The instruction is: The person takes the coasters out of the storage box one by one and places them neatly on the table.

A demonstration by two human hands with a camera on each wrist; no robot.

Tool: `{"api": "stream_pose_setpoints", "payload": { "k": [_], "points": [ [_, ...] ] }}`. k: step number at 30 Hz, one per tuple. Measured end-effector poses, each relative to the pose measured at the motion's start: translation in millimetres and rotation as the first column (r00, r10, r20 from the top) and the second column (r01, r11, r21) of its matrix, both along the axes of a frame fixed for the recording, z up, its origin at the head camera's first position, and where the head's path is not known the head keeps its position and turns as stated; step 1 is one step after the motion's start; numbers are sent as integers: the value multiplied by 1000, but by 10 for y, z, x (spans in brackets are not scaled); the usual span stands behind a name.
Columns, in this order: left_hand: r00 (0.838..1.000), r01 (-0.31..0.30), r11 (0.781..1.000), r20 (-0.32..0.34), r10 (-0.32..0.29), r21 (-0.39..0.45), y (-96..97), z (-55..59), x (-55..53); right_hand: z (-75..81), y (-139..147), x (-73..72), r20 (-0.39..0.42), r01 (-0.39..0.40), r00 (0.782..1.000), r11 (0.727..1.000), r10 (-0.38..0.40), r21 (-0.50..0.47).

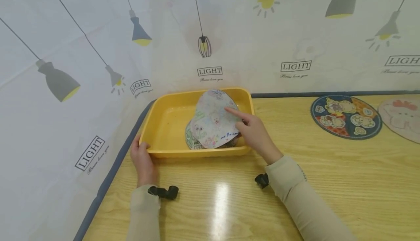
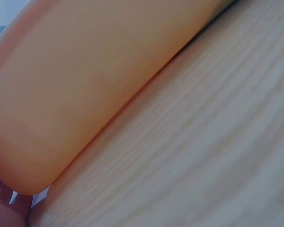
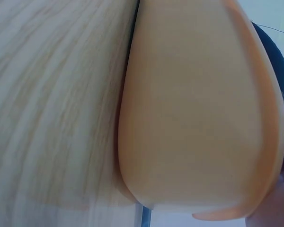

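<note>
A yellow plastic tray [image 1: 167, 124] stands on the wooden table against the wall. My left hand [image 1: 143, 159] grips its front left corner, thumb over the rim and fingers along the outside. Inside the tray's right half is a pale mouse pad [image 1: 214, 117] with small cartoon drawings, tilted and overlapping the back rim. It partly covers a green patterned pad [image 1: 189, 137]. My right hand [image 1: 257, 135] holds the pale pad at its right edge, index finger stretched across the top. In the right wrist view, the pad's dark underside [image 3: 277, 66] shows above the tray rim.
A round dark blue mouse pad [image 1: 344, 117] with cartoon figures lies at the back right of the table. Beside it, a pink pad [image 1: 401, 119] runs out of view. The wall covering [image 1: 262, 51], printed with lamps, rises directly behind and left of the tray.
</note>
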State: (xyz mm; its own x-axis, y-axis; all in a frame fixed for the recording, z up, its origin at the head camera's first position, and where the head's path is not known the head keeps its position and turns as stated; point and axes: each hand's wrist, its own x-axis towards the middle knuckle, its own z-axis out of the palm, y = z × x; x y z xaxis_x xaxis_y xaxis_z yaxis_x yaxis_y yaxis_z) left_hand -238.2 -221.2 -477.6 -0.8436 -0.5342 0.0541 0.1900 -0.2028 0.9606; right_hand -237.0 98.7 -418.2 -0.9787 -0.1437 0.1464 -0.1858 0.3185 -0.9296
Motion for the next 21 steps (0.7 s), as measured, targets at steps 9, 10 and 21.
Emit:
{"api": "stream_pose_setpoints", "payload": {
  "k": [9, 10, 21],
  "points": [
    [1000, -11, 1000, 8, 11, 13, 5, -8, 6, -29, 31, -19, 5, 13, 1000, 997, -13, -69],
    [1000, -12, 1000, 8, 12, 15, 5, -12, 8, -38, 36, -22, 6, 15, 1000, 996, -14, -90],
    [999, -36, 999, 20, 37, -40, 12, -12, -4, -19, 61, -23, -16, -55, 998, 989, 53, -134]
  ]
}}
